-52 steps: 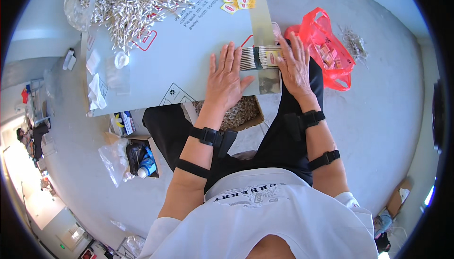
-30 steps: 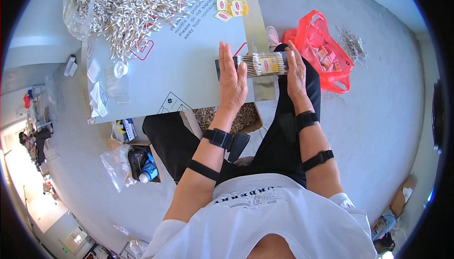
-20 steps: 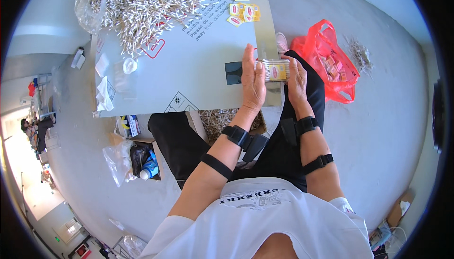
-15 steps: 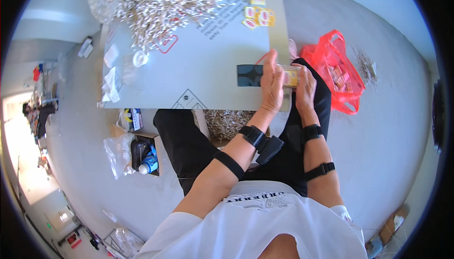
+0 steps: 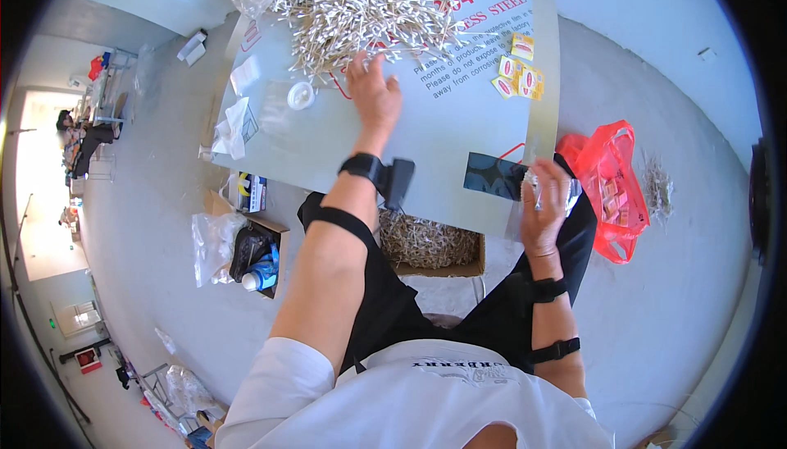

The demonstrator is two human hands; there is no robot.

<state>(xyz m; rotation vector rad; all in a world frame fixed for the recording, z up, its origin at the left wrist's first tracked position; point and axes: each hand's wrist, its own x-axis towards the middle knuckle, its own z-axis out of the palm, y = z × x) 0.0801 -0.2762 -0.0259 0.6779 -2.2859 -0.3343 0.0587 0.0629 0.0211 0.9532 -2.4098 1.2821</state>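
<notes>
My left hand (image 5: 375, 100) reaches over the table to the near edge of a loose heap of cotton swabs (image 5: 352, 14). Its fingers are spread, with nothing held in them that I can make out. At the table's right edge, my right hand (image 5: 544, 209) curls round a small shiny clear plastic box (image 5: 573, 195), mostly hidden by the fingers. White tips show between thumb and fingers. Just left of this hand lies a dark rectangular panel (image 5: 492, 175) on the tabletop. Several yellow-and-white cards (image 5: 520, 76) lie toward the far right corner.
A round white container (image 5: 301, 95) and crumpled tissue (image 5: 233, 127) are at the table's left. Beneath the table's near edge stands a carton of swabs (image 5: 430, 244). A red plastic bag (image 5: 611, 195) with small packs sits on the floor at right; an open box (image 5: 266, 256) is at left.
My left hand has left the box by my right hand and moved left and away to the swab heap. My right hand stays at the table's right edge. The view has shifted.
</notes>
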